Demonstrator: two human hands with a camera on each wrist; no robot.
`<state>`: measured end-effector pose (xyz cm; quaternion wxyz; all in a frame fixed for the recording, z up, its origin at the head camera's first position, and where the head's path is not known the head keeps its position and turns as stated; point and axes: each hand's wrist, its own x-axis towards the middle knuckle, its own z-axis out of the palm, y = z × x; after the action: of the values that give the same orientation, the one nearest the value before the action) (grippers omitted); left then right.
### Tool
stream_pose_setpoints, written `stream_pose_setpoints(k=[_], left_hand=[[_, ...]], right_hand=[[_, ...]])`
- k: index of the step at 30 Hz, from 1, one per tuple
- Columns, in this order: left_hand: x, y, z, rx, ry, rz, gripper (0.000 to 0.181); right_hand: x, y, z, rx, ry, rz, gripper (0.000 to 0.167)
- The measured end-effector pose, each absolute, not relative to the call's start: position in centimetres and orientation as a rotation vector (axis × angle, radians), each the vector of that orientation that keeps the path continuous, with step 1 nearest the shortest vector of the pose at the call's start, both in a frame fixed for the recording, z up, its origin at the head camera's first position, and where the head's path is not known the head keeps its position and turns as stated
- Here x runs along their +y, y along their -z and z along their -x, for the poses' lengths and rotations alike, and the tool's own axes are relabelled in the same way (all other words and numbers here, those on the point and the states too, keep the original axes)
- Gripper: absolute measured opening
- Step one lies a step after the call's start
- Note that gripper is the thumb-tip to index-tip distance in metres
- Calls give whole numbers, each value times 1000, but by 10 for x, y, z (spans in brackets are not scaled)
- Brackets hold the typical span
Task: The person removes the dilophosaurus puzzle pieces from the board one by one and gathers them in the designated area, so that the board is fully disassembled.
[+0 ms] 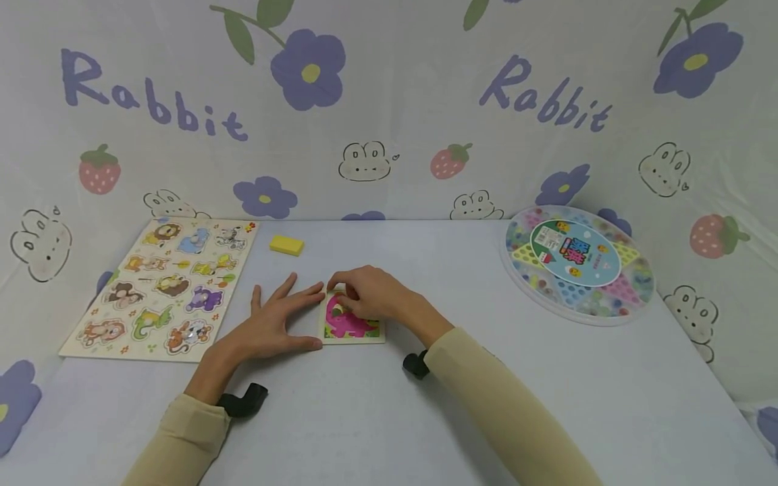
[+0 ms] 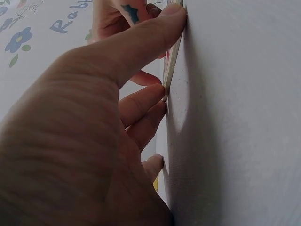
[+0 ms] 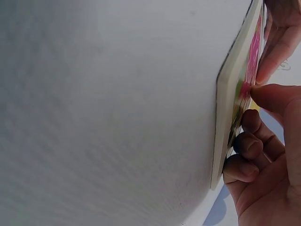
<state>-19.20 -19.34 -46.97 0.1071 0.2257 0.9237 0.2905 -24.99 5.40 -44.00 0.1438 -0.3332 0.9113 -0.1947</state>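
A small square elephant jigsaw puzzle [image 1: 352, 329] with a pale rim lies flat on the table in the head view, pink on green. My left hand [image 1: 276, 322] spreads its fingers along its left side; the thumb touches the near left corner and fingertips meet the edge. Over the picture bends my right hand [image 1: 371, 293], fingers curled, thumb and index finger at a puzzle piece in the upper left part. In the right wrist view the thumb [image 3: 273, 96] touches the pink surface [image 3: 254, 52]. The hand hides how far the piece is raised.
A large animal puzzle board [image 1: 130, 277] lies at the left. Behind the left hand is a yellow block [image 1: 286, 245]. At the back right lies a round, clear-rimmed case of coloured beads [image 1: 577, 263]. A printed cloth [image 1: 401, 88] hangs behind the table.
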Motion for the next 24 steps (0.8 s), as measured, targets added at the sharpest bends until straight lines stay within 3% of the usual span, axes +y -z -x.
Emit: stream_pose_setpoints(k=[24], left_hand=[[-193,470,192,2717,-857,-669,88]], right_hand=[[52,436,257,2544,515,998,29]])
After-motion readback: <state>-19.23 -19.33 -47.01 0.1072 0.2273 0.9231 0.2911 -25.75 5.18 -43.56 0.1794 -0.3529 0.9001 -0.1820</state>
